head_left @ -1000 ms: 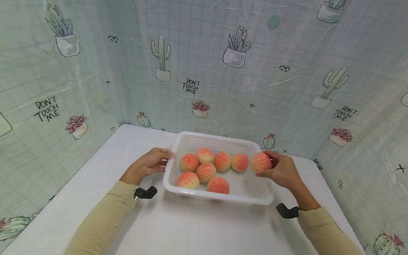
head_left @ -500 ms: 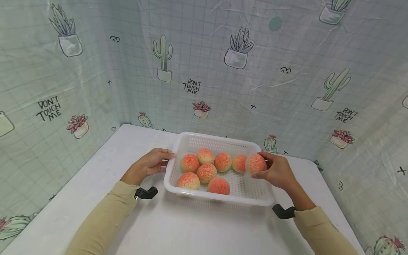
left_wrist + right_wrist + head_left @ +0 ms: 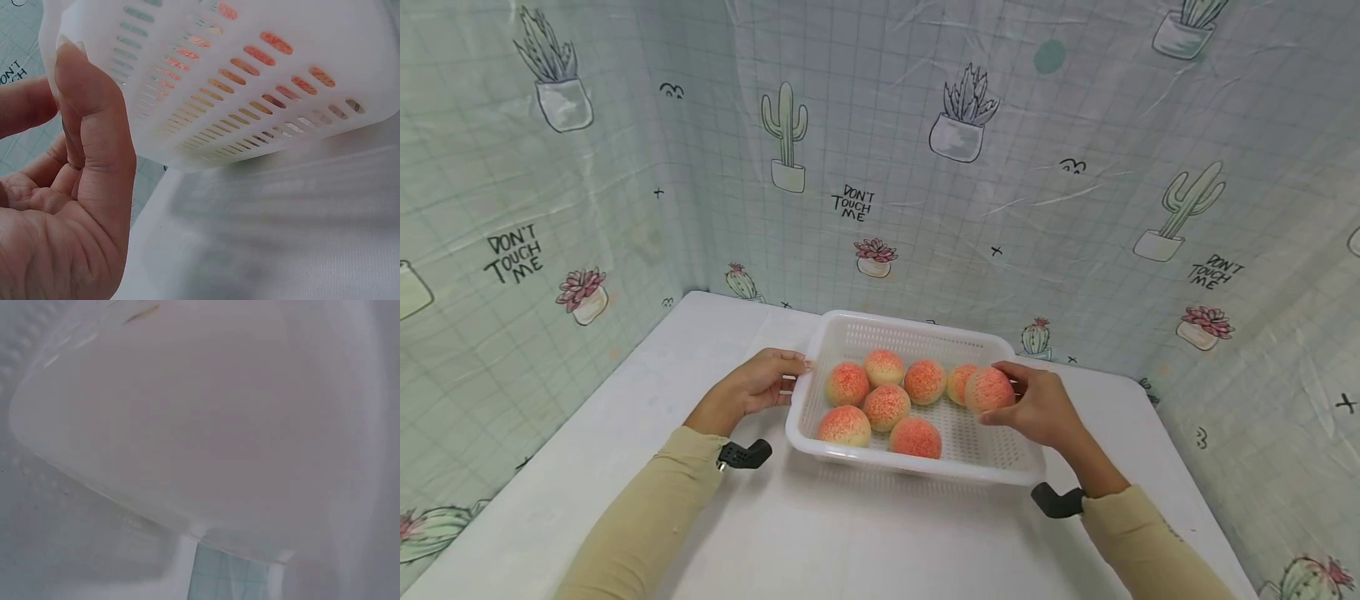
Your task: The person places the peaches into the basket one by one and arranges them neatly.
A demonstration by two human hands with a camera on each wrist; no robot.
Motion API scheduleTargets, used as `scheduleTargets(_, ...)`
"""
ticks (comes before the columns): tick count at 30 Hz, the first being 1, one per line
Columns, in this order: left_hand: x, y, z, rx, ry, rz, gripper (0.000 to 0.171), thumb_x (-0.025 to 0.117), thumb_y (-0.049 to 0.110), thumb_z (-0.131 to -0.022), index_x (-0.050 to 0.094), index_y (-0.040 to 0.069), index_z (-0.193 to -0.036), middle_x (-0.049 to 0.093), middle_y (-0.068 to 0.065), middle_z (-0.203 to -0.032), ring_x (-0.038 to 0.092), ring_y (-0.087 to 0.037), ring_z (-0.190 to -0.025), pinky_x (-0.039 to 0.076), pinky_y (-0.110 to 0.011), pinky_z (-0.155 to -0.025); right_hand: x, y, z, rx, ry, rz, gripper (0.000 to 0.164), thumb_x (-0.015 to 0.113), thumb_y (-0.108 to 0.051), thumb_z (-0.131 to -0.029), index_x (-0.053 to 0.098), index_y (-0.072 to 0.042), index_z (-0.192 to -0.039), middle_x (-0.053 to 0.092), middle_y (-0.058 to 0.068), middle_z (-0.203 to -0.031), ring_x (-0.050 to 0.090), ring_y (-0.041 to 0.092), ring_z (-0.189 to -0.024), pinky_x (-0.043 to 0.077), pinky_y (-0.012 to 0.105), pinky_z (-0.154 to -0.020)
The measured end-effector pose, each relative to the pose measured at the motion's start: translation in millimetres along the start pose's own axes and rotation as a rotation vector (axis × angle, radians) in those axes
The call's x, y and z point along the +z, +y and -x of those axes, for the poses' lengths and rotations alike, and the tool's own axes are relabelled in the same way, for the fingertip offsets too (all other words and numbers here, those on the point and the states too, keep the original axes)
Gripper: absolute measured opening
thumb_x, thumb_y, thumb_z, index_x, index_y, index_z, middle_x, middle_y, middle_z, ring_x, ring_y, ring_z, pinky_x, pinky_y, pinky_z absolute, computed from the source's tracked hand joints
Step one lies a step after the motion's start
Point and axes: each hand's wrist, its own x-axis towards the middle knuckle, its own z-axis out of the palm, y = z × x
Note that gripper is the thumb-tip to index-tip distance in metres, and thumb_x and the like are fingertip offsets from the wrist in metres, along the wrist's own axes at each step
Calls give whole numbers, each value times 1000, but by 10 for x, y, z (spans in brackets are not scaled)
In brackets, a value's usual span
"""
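Note:
A white perforated plastic basket (image 3: 917, 469) holds several round, orange-pink peaches, such as the front peach (image 3: 915, 438). My left hand (image 3: 762, 383) pinches the basket's left rim between thumb and fingers. In the left wrist view the thumb lies on the outer side of the basket wall (image 3: 350, 37), and peach colour shows through the slots. My right hand (image 3: 1041, 407) holds another peach (image 3: 988, 390) over the basket's right part, partly covering the peach (image 3: 958, 383) behind it. The right wrist view shows only the blurred basket wall (image 3: 187, 412), not the hand.
The basket is on a white table (image 3: 850, 542), near its back edge. A cactus-printed curtain (image 3: 880, 150) stands behind and at both sides. Inside the basket, bare floor (image 3: 985, 442) shows at the right front.
My right hand has moved left with its peach, from the basket's right rim further in, and the peach now overlaps the one beside it. The left hand stays on the rim.

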Motion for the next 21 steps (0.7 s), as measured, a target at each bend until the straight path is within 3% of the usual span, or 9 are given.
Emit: scheduleTargets(21,-2,-1,9,2,1,-2,45,62,16,-103,56,-5,-143,68,-15,-130,69,-18,-98,64,-41,-86,203,-75,-11,23,-62,0,85,96,-15,-71,57,0,-146,70,22,-131,73,34,-108,63,47,-93)
